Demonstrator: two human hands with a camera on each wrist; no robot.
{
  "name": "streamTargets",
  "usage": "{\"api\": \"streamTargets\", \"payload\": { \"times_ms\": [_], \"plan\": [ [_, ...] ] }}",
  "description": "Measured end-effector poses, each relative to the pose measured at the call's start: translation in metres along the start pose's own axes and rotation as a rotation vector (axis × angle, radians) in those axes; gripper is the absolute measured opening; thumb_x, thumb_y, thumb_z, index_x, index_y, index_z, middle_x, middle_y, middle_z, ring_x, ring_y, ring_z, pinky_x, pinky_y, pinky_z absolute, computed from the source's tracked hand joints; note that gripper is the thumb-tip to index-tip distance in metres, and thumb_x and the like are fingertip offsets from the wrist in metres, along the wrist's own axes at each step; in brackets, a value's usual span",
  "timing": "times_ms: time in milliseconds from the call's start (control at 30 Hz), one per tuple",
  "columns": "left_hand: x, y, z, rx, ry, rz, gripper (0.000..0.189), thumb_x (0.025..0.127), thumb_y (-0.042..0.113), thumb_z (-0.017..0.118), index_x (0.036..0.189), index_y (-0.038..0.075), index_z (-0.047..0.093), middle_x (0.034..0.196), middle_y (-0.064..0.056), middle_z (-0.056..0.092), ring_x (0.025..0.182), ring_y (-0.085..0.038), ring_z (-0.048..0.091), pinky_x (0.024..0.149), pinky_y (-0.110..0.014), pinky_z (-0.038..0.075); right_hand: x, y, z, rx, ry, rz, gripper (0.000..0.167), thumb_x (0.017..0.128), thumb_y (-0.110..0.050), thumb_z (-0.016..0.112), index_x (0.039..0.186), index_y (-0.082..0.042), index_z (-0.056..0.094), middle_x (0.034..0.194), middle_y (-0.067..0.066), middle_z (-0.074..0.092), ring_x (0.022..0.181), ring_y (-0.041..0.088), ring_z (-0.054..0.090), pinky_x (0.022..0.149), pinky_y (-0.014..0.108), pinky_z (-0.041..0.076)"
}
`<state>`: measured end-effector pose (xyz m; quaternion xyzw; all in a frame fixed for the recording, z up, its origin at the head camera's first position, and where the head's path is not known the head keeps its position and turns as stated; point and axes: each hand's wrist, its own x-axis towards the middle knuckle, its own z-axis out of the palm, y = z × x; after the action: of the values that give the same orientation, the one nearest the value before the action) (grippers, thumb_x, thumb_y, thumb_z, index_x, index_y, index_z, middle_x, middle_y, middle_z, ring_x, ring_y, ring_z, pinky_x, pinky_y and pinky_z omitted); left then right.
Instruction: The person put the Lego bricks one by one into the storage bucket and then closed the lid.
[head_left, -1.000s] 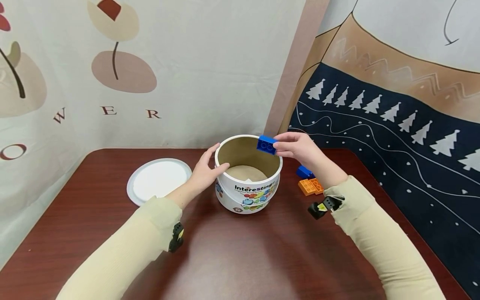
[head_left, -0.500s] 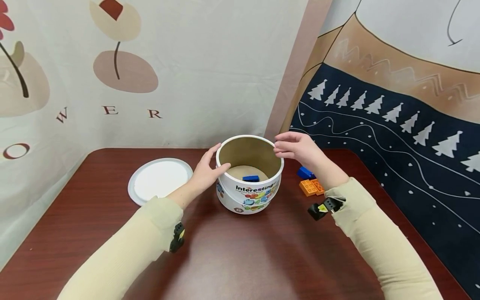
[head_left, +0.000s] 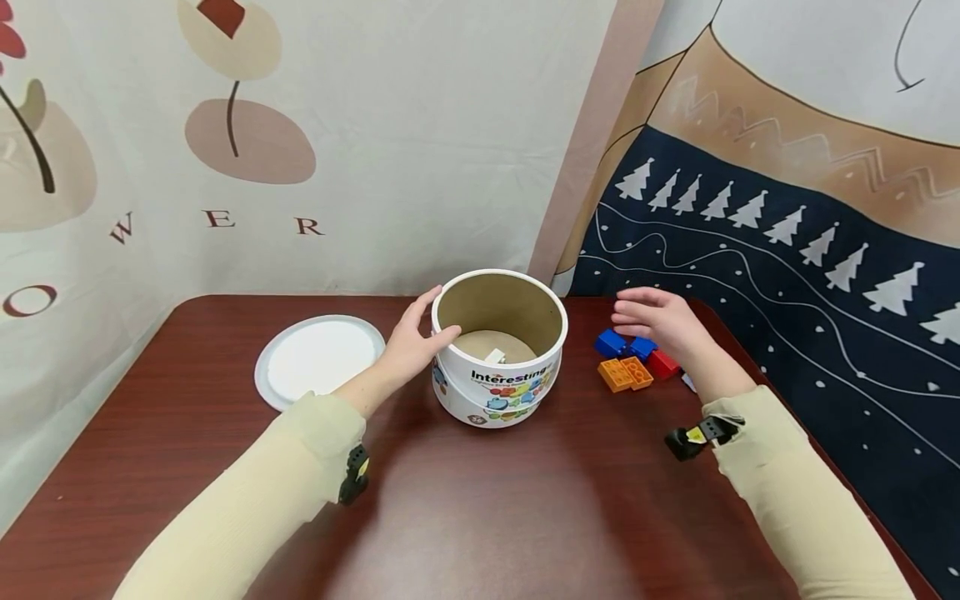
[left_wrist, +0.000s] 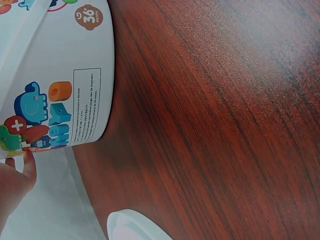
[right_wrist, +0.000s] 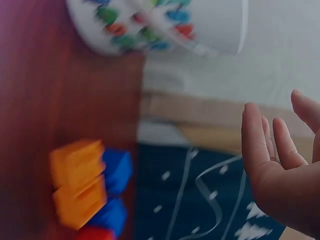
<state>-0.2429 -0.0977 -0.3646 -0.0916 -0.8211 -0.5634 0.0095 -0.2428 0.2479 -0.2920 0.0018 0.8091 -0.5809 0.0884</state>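
My left hand [head_left: 411, 343] holds the rim of a white printed bucket [head_left: 487, 408], thumb over the edge and fingers along the outside. In the left wrist view, fingertips [left_wrist: 30, 162] touch the bucket's printed side. Inside, a small white piece [head_left: 496, 356] shows; the front wall hides part of the floor. My right hand [head_left: 660, 321] hovers, holding nothing, above several building bricks: orange bricks [head_left: 615, 375], blue bricks [head_left: 611, 343] and a red brick [head_left: 663, 364]. The right wrist view shows its fingers [right_wrist: 257, 145] relaxed and apart.
A round white lid [head_left: 318, 358] lies on the brown table [head_left: 450, 517], left of the bucket. Behind the table hangs a printed cloth [head_left: 420, 150]; a dark tree-patterned cloth [head_left: 787, 283] hangs at the right. A pale piece [head_left: 688, 382] shows beside my right wrist.
My right hand has let a blue brick drop into the bucket, then moved right over the bricks. That brick is out of sight now. My left hand has stayed at the rim.
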Motion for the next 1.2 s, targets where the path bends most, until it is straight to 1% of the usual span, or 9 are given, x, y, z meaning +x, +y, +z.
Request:
{"api": "streamTargets", "payload": {
  "times_ms": [67,167,300,467,633,800,933,1033,1200],
  "plan": [
    [0.0,0.0,0.0,0.0,0.001,-0.001,0.07,0.087,0.026,0.063,0.148,0.019,0.028,0.154,-0.007,0.024,0.141,-0.025,0.023,0.114,-0.047,0.023,0.0,0.014,-0.007,0.004,0.025,0.038,0.041,0.094,-0.028,0.055,0.126,-0.005,0.046,0.107,-0.006,0.052,0.087,-0.001,0.063,0.08,0.018,0.053],
    [0.0,0.0,0.0,-0.001,0.002,-0.002,0.07,0.087,0.026,0.063,0.148,0.019,0.028,0.154,-0.007,0.024,0.142,-0.025,0.022,0.114,-0.047,0.023,0.001,0.036,-0.017,0.008,0.061,0.088,0.05,0.093,-0.03,0.056,0.132,-0.001,0.043,0.107,-0.006,0.052,0.086,-0.002,0.063,0.081,0.019,0.053],
    [0.0,-0.001,0.001,0.0,-0.004,-0.008,0.071,0.087,0.027,0.063,0.148,0.019,0.028,0.154,-0.007,0.024,0.142,-0.025,0.022,0.114,-0.047,0.022,0.0,0.063,-0.027,0.014,0.091,0.155,0.064,0.093,-0.03,0.056,0.142,0.004,0.031,0.104,-0.006,0.055,0.084,-0.002,0.063,0.085,0.023,0.052],
    [0.0,-0.002,0.001,-0.003,0.001,-0.008,0.07,0.087,0.027,0.063,0.147,0.02,0.028,0.154,-0.007,0.024,0.141,-0.025,0.023,0.114,-0.046,0.022,-0.003,0.084,-0.036,0.039,0.126,0.218,0.065,0.093,-0.026,0.056,0.142,0.006,0.028,0.102,-0.004,0.058,0.081,-0.001,0.063,0.083,0.024,0.054],
    [0.0,0.0,0.0,-0.001,0.002,-0.006,0.07,0.087,0.026,0.063,0.147,0.02,0.028,0.154,-0.007,0.024,0.142,-0.025,0.022,0.114,-0.047,0.022,-0.005,0.097,-0.04,0.091,0.133,0.25,0.063,0.093,-0.022,0.057,0.14,0.009,0.03,0.09,-0.009,0.061,0.077,0.0,0.064,0.076,0.023,0.055],
    [-0.001,0.0,0.0,-0.001,-0.002,-0.01,0.07,0.087,0.027,0.063,0.148,0.02,0.027,0.154,-0.007,0.023,0.142,-0.025,0.022,0.114,-0.047,0.022,-0.004,0.107,-0.041,0.11,0.131,0.301,0.06,0.093,-0.021,0.056,0.139,0.009,0.031,0.078,-0.014,0.06,0.073,0.001,0.065,0.072,0.021,0.055],
    [-0.001,0.0,-0.001,-0.004,-0.003,-0.009,0.07,0.088,0.026,0.063,0.148,0.02,0.027,0.154,-0.007,0.023,0.142,-0.025,0.022,0.114,-0.048,0.022,-0.002,0.112,-0.04,0.123,0.121,0.338,0.06,0.093,-0.019,0.056,0.139,0.01,0.03,0.078,-0.012,0.061,0.072,0.003,0.066,0.072,0.022,0.055],
    [0.0,-0.001,-0.001,-0.004,-0.004,-0.01,0.07,0.088,0.027,0.063,0.148,0.02,0.027,0.154,-0.007,0.024,0.141,-0.025,0.023,0.114,-0.048,0.023,-0.001,0.114,-0.038,0.121,0.095,0.359,0.061,0.094,-0.019,0.054,0.14,0.01,0.028,0.083,-0.008,0.061,0.072,0.004,0.066,0.073,0.022,0.056],
    [0.0,0.0,0.0,-0.003,-0.006,-0.008,0.071,0.088,0.027,0.063,0.148,0.019,0.027,0.154,-0.007,0.023,0.142,-0.025,0.022,0.114,-0.047,0.023,0.001,0.116,-0.036,0.113,0.057,0.367,0.063,0.095,-0.018,0.052,0.142,0.013,0.023,0.089,-0.003,0.059,0.072,0.004,0.065,0.073,0.022,0.055]
  ]
}}
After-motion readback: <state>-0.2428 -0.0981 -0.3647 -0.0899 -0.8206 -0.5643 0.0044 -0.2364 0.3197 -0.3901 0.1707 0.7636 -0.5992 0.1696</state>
